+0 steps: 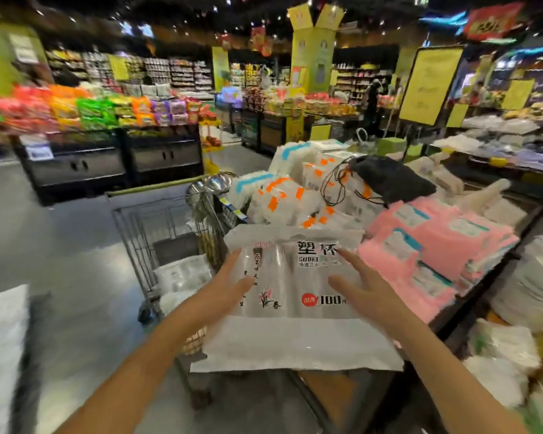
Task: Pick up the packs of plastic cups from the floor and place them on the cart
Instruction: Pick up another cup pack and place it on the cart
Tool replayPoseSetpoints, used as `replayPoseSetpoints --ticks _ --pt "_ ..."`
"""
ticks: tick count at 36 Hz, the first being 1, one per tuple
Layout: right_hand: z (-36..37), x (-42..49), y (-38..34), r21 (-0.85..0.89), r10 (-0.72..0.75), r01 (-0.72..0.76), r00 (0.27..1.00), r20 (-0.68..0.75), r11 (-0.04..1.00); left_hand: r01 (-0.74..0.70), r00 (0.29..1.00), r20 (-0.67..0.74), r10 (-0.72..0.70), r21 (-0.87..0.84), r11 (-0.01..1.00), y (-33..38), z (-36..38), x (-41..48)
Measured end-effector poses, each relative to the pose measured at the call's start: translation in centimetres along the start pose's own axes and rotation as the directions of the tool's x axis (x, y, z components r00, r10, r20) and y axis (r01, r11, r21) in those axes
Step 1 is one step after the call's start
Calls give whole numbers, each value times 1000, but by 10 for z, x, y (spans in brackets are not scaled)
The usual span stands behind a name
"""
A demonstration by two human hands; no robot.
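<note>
- The pack of plastic cups (290,336) sits between and under both hands, in front of the body, its printed face turned up to the camera.
- The left hand (229,285) and the right hand (362,288) lie flat on that face. The fingers are straight and spread, the thumbs point inward, and nothing curls round an edge. What bears the pack from below is hidden.
- The grip looks more like pressing than holding. I would slide each hand outward to its own side edge and tuck the fingers beneath before moving, since the film looks slick and the load floppy.
- The shopping cart (132,239) stands to the left of the left hand and lower down. More packs (182,277) already lie in its basket, so the pack should travel left and down.
- The shiny metal utensils (207,189), which are blurred, hang beyond the left fingertips near the cart's far corner. Pass the pack on the near side of them.
- To the right of the right hand are pink packs (420,245), and a black drawstring bag (389,180) lies beyond them. Swing away from that pile so the trailing edge does not drag it.
- Lower the pack flat onto the ones in the basket, and let go only once it rests.
</note>
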State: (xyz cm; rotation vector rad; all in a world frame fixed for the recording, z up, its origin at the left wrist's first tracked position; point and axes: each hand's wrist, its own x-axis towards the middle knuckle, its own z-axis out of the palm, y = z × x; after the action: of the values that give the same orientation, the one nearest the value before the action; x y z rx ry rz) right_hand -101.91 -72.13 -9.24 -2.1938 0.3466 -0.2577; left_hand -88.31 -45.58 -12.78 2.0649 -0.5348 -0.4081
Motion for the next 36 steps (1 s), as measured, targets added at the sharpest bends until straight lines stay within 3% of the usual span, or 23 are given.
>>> replayPoseSetpoints --ticks 5,14,24,36 --pt "30 76 -6 -36 -110 117 983 148 993 107 988 -119 -104 26 994 -15 -25 10" --pt "111 181 -28 -32 -217 240 921 324 970 179 947 -250 -200 -105 978 -70 -78 36" --pt "224 301 -72 -19 -244 276 880 407 961 168 919 -330 -214 -163 972 -146 -174 108" --pt "321 421 -91 -45 -230 273 877 421 961 260 904 -308 -297 -157 953 -221 -252 206"
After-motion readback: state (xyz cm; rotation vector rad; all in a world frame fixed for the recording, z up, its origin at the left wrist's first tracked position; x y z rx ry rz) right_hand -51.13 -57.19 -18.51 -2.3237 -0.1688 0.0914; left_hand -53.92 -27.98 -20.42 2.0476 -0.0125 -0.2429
